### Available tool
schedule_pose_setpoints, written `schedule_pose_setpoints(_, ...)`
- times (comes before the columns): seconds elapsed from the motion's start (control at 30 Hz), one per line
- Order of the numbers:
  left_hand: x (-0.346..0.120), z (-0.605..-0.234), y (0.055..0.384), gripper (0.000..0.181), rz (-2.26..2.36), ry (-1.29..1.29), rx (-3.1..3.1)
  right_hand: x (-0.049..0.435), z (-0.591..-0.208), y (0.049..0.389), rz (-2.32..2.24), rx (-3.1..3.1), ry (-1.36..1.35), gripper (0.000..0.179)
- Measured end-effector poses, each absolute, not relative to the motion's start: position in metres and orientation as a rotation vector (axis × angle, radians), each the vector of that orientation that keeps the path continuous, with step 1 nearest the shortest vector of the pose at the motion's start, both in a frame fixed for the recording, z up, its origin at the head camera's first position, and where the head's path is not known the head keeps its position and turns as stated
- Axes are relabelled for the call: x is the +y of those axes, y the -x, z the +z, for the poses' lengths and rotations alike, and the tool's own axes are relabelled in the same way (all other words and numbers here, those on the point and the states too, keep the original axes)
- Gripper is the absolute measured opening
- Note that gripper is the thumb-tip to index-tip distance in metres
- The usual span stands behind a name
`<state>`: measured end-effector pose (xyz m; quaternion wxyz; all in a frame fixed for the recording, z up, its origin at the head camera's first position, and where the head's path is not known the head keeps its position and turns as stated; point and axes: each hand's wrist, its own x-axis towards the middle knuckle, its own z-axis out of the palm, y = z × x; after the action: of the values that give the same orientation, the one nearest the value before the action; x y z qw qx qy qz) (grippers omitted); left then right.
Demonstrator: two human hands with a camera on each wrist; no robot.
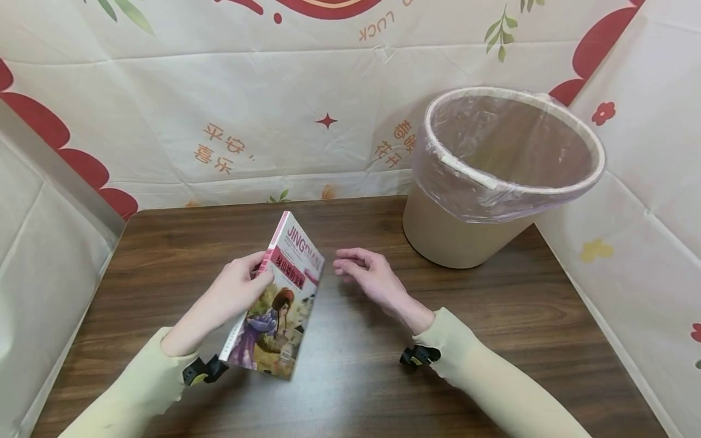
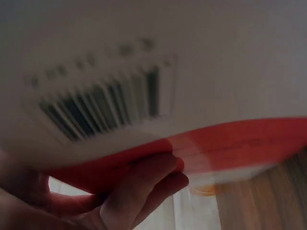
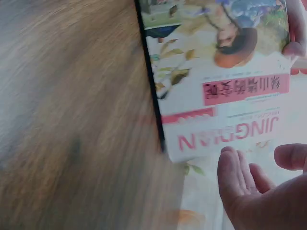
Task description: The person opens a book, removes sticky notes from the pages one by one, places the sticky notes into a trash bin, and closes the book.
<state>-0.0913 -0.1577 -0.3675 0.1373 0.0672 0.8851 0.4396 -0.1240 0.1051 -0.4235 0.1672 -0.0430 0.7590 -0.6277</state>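
My left hand [image 1: 235, 291] grips a paperback book [image 1: 285, 304] by its spine, thumb on the front cover and fingers behind. The book is tilted up over the table, its illustrated cover turned toward the right. In the left wrist view, the back cover [image 2: 230, 81] shows a barcode and a red band, with the fingers [image 2: 144, 184] pressed against it. To the right of the book, my right hand [image 1: 372, 277] hovers with loosely bent fingers and holds nothing. The right wrist view has that hand's fingertips [image 3: 228, 158] close to the book's top edge.
A beige waste bin [image 1: 460, 234] lined with a clear plastic bag stands at the back right of the wooden table [image 1: 493, 316]. Printed white cloth [image 1: 274, 121] hangs behind the table and along its sides. Each wrist wears a black strap [image 1: 420, 355].
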Motion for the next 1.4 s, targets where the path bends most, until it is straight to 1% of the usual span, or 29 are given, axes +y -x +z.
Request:
schedule_pose_setpoints(0.1,-0.163,-0.368,0.091,0.047,1.358,-0.180,2.528,0.108,-0.429,0.124,-1.753,2.184,0.051,0.043)
schedule_pose_setpoints(0.3,-0.164,-0.375,0.092,0.054,1.619,-0.122,2.369,0.113,-0.436,0.120,-1.736,2.177,-0.080,0.051)
schedule_pose_setpoints(0.5,-0.160,-0.381,0.093,0.057,1.870,-0.027,2.149,0.117,-0.442,0.119,-1.762,2.117,-0.098,0.054)
schedule_pose_setpoints(0.67,-0.155,-0.386,0.093,0.059,2.000,-0.008,2.009,0.118,-0.446,0.118,-1.772,2.055,-0.150,0.057)
schedule_pose_setpoints(0.97,-0.145,-0.405,0.096,0.059,2.132,0.079,1.861,0.120,-0.451,0.118,-1.753,2.018,-0.164,0.051)
schedule_pose_setpoints(1.23,-0.142,-0.422,0.098,0.065,2.193,0.091,1.756,0.127,-0.456,0.122,-1.760,1.937,-0.156,0.053)
schedule_pose_setpoints(1.4,-0.139,-0.432,0.102,0.067,2.164,0.093,1.734,0.132,-0.456,0.126,-1.782,1.932,-0.173,0.047)
